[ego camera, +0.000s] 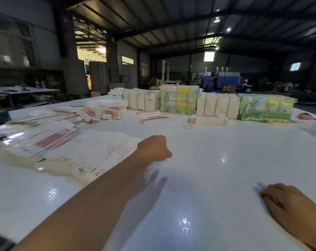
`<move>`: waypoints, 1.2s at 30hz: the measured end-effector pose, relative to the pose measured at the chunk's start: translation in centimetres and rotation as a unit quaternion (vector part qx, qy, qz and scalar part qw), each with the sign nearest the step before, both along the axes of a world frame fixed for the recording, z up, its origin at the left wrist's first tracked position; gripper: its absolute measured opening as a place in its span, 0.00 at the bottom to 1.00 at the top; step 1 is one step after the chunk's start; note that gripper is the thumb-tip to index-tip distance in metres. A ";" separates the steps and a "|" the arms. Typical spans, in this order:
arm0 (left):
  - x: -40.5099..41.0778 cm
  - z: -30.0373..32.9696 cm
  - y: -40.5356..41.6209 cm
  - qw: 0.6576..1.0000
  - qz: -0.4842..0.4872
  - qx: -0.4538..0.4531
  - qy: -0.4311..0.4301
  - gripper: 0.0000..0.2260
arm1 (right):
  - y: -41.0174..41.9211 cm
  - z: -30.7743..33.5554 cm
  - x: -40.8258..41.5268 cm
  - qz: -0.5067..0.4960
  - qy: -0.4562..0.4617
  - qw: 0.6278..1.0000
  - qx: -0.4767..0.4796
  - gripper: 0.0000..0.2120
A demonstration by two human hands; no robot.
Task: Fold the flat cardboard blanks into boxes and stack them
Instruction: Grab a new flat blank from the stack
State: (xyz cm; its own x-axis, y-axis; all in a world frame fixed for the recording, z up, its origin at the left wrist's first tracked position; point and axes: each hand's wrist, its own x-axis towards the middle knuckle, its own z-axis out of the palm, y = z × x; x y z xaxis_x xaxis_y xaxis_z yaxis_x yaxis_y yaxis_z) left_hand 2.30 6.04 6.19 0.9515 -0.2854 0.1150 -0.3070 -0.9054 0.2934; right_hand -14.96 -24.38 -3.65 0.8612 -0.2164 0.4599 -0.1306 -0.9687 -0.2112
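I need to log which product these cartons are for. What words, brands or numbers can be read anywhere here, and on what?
No text can be read.
Flat blanks: red panel and dark marks, blurred.
Folded boxes: small print, too small and blurred.
Wrapped bundles: coloured pictures only, no legible words.
Blue machines: no readable sign.

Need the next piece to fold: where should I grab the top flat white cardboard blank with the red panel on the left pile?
Probably pinch the top flat white cardboard blank with the red panel at its near right edge, coming from the right. The pile is fanned, so that edge overhangs, and the left hand is already beside it.
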 end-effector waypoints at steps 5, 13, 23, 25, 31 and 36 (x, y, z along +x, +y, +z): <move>2.5 -2.2 8.0 0.976 0.180 0.101 0.068 0.43 | -0.1 -0.3 0.2 -0.002 0.008 1.000 0.011 0.07; 3.6 -3.2 8.5 0.971 0.211 0.018 0.113 0.44 | 0.2 0.1 -0.2 0.008 0.007 1.000 0.004 0.06; -0.7 -0.8 -1.2 0.995 -0.018 -0.093 -0.034 0.08 | 2.0 1.8 -1.0 0.005 0.044 0.999 -0.001 0.11; -2.6 -1.2 -4.7 0.988 -0.096 -0.114 -0.037 0.08 | 2.0 1.9 -0.9 0.001 0.051 0.999 -0.009 0.12; -6.3 -5.8 -10.5 0.968 -0.196 -0.142 -0.065 0.08 | 1.9 1.8 -1.0 -0.014 0.057 0.998 0.011 0.15; -5.9 -7.8 -10.0 0.938 -0.260 -0.190 -0.131 0.15 | 1.7 2.0 -0.8 -0.023 0.016 0.993 0.119 0.11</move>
State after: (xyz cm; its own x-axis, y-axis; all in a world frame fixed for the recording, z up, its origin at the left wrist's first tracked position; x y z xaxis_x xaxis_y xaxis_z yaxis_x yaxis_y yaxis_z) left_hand -3.63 -3.92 -1.63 0.6201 -0.5941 0.5123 -0.7844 -0.4583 0.4180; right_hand -15.76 -22.63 -1.62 0.8613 -0.3544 0.3641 -0.1830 -0.8849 -0.4284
